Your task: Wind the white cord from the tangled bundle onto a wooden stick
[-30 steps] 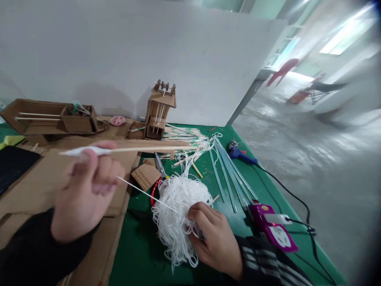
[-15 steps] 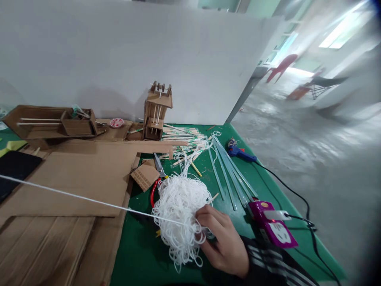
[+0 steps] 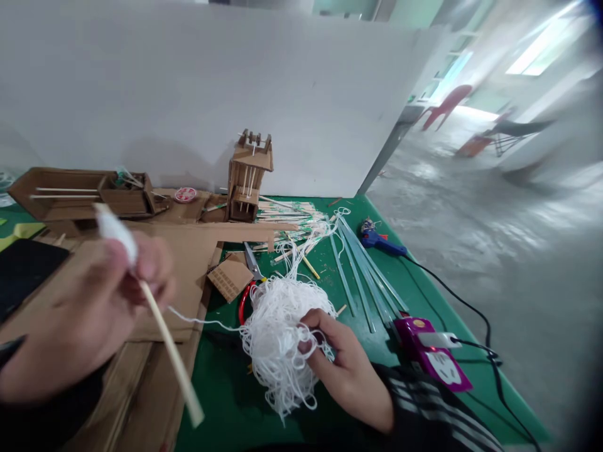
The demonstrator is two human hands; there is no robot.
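My left hand (image 3: 117, 289) is closed around a thin wooden stick (image 3: 169, 342) with white string (image 3: 115, 232) wound thickly near its upper end. The stick slants down to the right above the cardboard, a little blurred. From this hand a slack strand runs right to a big tangled heap of white string (image 3: 282, 339) on the green table. My right hand (image 3: 339, 364) is at the heap's right side, thumb and fingers pinching some of its loops. Red-handled scissors (image 3: 247, 301) lie partly under the heap, beside a small cardboard piece (image 3: 230, 276).
Cardboard sheets (image 3: 188, 251) cover the left side. Cardboard models (image 3: 249, 179) stand at the back near wooden sticks (image 3: 287, 213). Clear glue sticks (image 3: 365, 270), a blue glue gun (image 3: 384, 243) and a purple power strip (image 3: 431, 351) lie right, with black cords hanging over the edge.
My left hand has come into view from the left with the string-wound stick. The strand, taut before, now hangs slack. My right hand has shifted slightly left in the heap.
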